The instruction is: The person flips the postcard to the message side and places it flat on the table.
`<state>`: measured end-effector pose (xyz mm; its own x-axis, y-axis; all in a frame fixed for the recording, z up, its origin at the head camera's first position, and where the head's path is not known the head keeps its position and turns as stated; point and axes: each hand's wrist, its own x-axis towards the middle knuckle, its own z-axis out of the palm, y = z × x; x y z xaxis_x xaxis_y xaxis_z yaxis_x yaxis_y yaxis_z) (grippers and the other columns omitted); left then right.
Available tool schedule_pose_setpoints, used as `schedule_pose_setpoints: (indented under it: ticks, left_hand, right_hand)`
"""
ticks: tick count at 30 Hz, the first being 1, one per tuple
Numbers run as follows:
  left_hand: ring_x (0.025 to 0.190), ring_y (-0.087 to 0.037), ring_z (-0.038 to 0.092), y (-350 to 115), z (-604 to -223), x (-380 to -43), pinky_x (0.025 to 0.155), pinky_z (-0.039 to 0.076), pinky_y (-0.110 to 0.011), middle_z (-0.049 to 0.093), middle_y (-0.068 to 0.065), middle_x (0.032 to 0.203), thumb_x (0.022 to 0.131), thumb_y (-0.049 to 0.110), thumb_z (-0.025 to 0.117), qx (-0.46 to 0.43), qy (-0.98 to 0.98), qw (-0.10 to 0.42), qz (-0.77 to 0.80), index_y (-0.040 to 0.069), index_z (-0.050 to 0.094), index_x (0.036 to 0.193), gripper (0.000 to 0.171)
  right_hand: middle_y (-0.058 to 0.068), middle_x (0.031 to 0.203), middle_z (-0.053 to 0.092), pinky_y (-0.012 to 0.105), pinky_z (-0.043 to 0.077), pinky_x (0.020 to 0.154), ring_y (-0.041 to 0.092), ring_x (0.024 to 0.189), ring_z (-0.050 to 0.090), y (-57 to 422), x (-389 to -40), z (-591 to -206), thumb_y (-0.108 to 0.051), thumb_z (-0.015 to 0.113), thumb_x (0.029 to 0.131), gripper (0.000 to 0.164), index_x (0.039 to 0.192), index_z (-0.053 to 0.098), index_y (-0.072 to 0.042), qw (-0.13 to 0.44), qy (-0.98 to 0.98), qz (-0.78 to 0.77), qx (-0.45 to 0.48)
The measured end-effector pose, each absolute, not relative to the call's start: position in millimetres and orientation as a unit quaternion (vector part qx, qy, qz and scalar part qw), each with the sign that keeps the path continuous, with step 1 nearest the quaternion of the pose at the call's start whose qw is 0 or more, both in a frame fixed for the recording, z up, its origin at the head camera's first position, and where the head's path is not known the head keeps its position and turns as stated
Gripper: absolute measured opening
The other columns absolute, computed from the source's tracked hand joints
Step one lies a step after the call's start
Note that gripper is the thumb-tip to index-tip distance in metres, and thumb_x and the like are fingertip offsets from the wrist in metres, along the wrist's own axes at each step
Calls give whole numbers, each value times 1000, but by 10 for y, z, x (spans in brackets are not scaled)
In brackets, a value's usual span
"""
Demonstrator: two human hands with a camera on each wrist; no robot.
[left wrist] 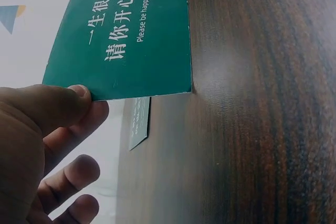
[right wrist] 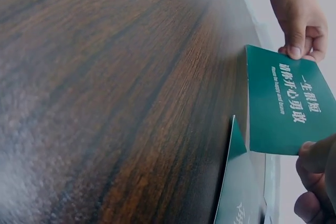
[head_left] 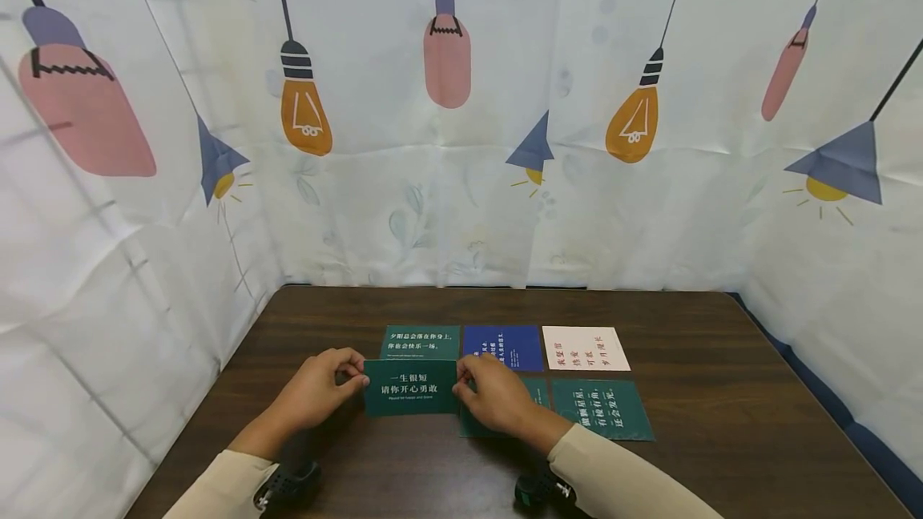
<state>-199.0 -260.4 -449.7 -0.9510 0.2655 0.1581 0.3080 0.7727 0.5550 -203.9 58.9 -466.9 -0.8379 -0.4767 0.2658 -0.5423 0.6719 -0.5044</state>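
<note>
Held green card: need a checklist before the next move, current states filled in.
1. Left hand has a grip on the held green card: ok, pinches its left edge.
2. Right hand has a grip too: ok, pinches its right edge.
3. Held green card reads upright in the head view: ok.
4. Its lower edge is off the table: cannot tell.
5. Front middle green card is unobstructed in the head view: not ok, right hand covers much of it.
6. Pale pink card is fully visible there: ok.
</note>
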Motion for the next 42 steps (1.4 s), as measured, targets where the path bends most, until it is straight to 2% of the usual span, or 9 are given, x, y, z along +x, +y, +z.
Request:
schedule_pose_setpoints:
  ticks: [5, 10, 20, 28, 36, 42]
  left_hand:
    - [87, -11, 59, -2605, -4475, -1974, 78, 49, -44, 62, 9, 91, 94, 18, 76, -165, -939, 37, -299, 21, 69, 95, 8]
    - [87, -13, 55, -2599, -4460, -1955, 77, 47, -42, 62, 7, 93, 97, 18, 73, -173, -936, 40, -303, 21, 68, 94, 6]
    - [83, -9, 52, -2605, -4472, -1943, 74, 45, -36, 60, 13, 88, 100, 21, 70, -194, -932, 57, -301, 21, 67, 95, 6]
    - [85, -8, 56, -2618, -4473, -1930, 79, 49, -43, 60, 15, 88, 99, 20, 71, -198, -930, 63, -302, 23, 67, 96, 6]
    - [87, -8, 57, -2642, -4460, -1918, 83, 49, -47, 60, 15, 88, 96, 13, 73, -202, -927, 61, -311, 25, 66, 95, 14]
    - [87, -8, 56, -2670, -4503, -1910, 83, 49, -49, 60, 15, 90, 95, 10, 75, -203, -927, 60, -310, 21, 68, 97, 13]
  right_hand:
    - [-10, 92, 69, 32, 49, 75, 7, 82, 54, 599, -2035, -4677, -20, 73, 97, 9, 94, 64, -19, 64, -911, 290, 286]
    - [-11, 91, 66, 26, 43, 65, 6, 78, 48, 607, -2021, -4662, -22, 71, 98, 9, 93, 64, -21, 60, -912, 289, 285]
    - [-13, 87, 64, 25, 41, 63, 6, 76, 46, 614, -2004, -4640, -20, 72, 98, 11, 91, 63, -21, 74, -906, 293, 297]
    - [-13, 89, 64, 25, 43, 65, 6, 78, 47, 609, -2003, -4637, -20, 71, 98, 6, 96, 66, -20, 71, -906, 294, 297]
    - [-13, 90, 66, 27, 47, 71, 7, 84, 53, 613, -2007, -4640, -16, 73, 96, 6, 99, 70, -20, 79, -901, 297, 308]
    - [-14, 92, 66, 31, 51, 79, 12, 88, 57, 618, -1996, -4634, -18, 71, 98, 4, 101, 72, -20, 68, -901, 298, 307]
